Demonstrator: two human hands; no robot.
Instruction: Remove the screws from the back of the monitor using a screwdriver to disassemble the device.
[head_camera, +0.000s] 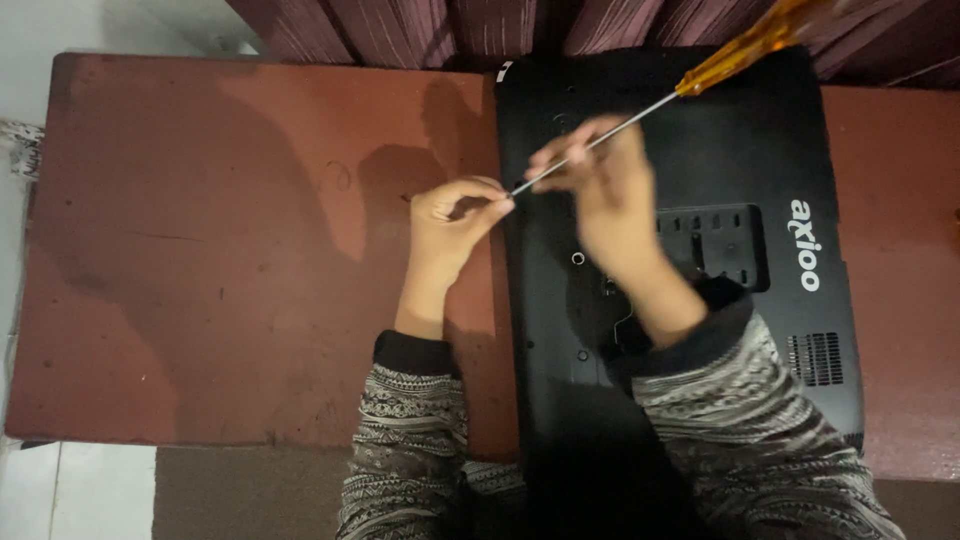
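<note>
A bare reddish-brown bench (200, 250) fills the left of the view, scuffed and crossed by the shadow of the arms. Near its middle the left hand (450, 225) is curled, thumb and forefinger pinched together at the tip of a screwdriver (640, 110); whether something tiny sits between those fingertips is too small to tell. The thin metal shaft slants up to the right from that tip, and the right hand (605, 195) grips it partway along with its fingers closed around it. The amber handle rises past the right hand and is cut off by the top edge. Beneath the right hand lies a black laptop (740, 150), underside up, on the right part of the bench, showing small screw holes, a slotted vent panel and a grille near its lower right corner. The right forearm, in a patterned sleeve with a dark cuff, hides the laptop's middle. Dark red pleated cloth (400, 25) runs along the far edge.
</note>
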